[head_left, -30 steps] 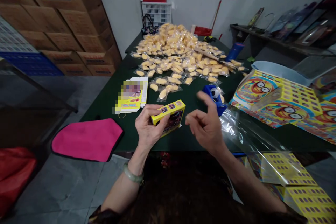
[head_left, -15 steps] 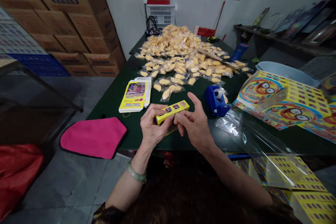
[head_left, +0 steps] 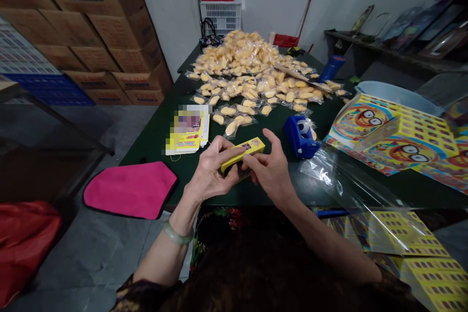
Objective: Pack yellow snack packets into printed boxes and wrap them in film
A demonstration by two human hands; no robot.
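A small yellow printed box (head_left: 244, 151) is held just above the near edge of the dark green table (head_left: 153, 136). My left hand (head_left: 212, 173) grips its left end, fingers curled round it. My right hand (head_left: 270, 168) is closed on its right end, thumb and fingers pressed against the side. A blue tape dispenser (head_left: 300, 136) stands just right of my right hand. A stack of flat yellow box blanks (head_left: 188, 131) lies to the left of my left hand.
A big heap of yellow sweets in clear packets (head_left: 252, 66) covers the far table. Large yellow cartoon-face cartons (head_left: 398, 136) and clear film (head_left: 351, 185) lie at right. A pink cloth (head_left: 129, 189) hangs over the near left edge. Cardboard cartons (head_left: 84, 24) are stacked at left.
My right hand came in from mid-air beside the dispenser and closed on the box's right end. The box has tipped so its narrow side faces up.
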